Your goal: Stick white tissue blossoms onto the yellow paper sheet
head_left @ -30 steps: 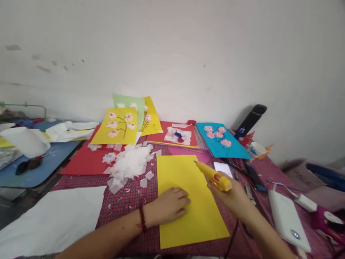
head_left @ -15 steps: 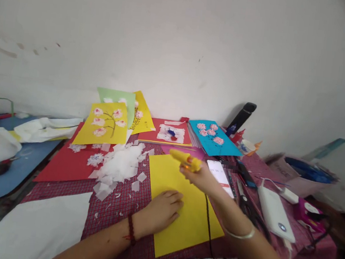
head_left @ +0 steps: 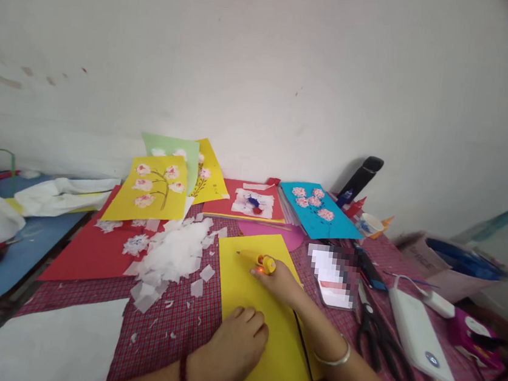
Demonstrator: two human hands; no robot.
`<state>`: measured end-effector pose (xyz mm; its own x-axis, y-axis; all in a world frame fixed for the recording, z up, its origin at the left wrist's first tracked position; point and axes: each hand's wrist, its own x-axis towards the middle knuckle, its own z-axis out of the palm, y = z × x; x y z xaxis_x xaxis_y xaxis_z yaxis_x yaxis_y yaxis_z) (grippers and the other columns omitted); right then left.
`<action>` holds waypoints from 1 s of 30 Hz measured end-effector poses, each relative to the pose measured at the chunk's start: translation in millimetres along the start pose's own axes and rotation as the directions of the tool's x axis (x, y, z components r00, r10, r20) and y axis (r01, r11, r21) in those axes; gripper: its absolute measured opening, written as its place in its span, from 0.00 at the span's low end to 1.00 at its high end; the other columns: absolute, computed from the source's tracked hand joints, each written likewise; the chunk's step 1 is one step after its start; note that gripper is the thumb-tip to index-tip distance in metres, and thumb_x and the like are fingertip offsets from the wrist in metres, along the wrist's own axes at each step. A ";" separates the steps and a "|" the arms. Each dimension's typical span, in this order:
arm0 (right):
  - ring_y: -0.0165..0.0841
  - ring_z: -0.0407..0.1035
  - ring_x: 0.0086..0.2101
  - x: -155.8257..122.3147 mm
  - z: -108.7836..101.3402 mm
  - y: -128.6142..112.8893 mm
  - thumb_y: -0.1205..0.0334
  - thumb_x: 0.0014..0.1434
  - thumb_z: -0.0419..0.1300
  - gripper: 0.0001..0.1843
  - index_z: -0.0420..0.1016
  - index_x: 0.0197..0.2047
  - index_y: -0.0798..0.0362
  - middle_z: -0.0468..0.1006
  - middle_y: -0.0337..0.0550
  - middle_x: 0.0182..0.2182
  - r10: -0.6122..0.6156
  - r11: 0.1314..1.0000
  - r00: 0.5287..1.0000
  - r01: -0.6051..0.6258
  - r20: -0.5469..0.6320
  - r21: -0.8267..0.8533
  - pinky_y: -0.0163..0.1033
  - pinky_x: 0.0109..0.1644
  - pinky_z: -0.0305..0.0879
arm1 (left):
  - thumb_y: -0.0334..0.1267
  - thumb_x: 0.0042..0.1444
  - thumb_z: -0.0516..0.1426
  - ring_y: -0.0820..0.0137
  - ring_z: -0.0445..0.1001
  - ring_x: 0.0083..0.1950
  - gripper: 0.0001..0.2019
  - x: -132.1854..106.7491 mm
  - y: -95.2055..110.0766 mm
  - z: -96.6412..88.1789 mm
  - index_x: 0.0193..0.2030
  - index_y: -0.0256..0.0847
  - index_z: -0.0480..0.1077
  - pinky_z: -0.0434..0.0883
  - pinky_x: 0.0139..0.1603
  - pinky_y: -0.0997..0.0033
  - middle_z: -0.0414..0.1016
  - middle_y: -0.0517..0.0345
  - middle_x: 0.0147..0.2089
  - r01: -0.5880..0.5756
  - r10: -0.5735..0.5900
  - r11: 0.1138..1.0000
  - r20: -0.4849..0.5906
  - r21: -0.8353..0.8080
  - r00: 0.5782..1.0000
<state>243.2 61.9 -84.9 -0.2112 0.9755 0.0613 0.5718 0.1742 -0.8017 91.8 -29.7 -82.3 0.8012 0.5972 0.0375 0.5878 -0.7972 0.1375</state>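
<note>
A plain yellow sheet of paper [head_left: 280, 365] lies in front of me on the checked cloth. My left hand [head_left: 239, 345] rests palm down on its left side, fingers slightly bent and holding nothing. In my right hand [head_left: 278, 282] is a small yellow hot glue gun [head_left: 258, 259] with a lit orange light. Its dark nozzle points left, over the upper part of the sheet; whether the tip touches the paper I cannot tell. A black cord [head_left: 308, 359] runs down from it across the sheet.
White tissue squares [head_left: 178, 249] are piled to the left, partly on red paper [head_left: 76, 256]. Flower cards, a yellow one [head_left: 153, 188] and a blue one [head_left: 320, 213], stand behind. A phone [head_left: 329, 278], scissors [head_left: 379, 339] and a white power bank [head_left: 420, 338] lie right.
My right hand has brought the glue gun down and left, over the yellow sheet. The fingers of my left hand are more bent, and the view has shifted slightly.
</note>
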 end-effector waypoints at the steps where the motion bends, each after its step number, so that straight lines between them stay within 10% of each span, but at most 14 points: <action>1: 0.34 0.68 0.29 -0.6 -0.5 0.3 0.52 0.51 0.57 0.13 0.71 0.34 0.54 0.76 0.41 0.29 0.001 1.000 1.000 -0.001 -0.005 -0.017 0.35 0.33 0.62 | 0.35 0.59 0.48 0.67 0.62 0.40 0.07 0.3 -0.4 -0.8 0.41 0.37 0.64 0.62 0.40 0.65 0.65 0.53 0.41 -0.008 0.008 1.000 0.008 -0.002 1.000; 30: 0.34 0.69 0.30 -0.1 5.2 10.7 0.54 0.47 0.60 0.14 0.72 0.34 0.55 0.76 0.42 0.30 0.056 0.996 0.998 -0.055 -0.001 0.073 0.36 0.34 0.64 | 0.37 0.59 0.49 0.67 0.62 0.40 0.06 -0.3 -3.5 -8.4 0.39 0.38 0.64 0.60 0.39 0.66 0.66 0.55 0.39 -0.030 0.029 0.999 -0.029 -0.032 0.999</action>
<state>245.2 62.9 -96.5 -0.1785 0.9838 0.0170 0.5233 0.1096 -0.8451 88.6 -26.4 -74.5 0.8143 0.5762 0.0697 0.5598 -0.8114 0.1682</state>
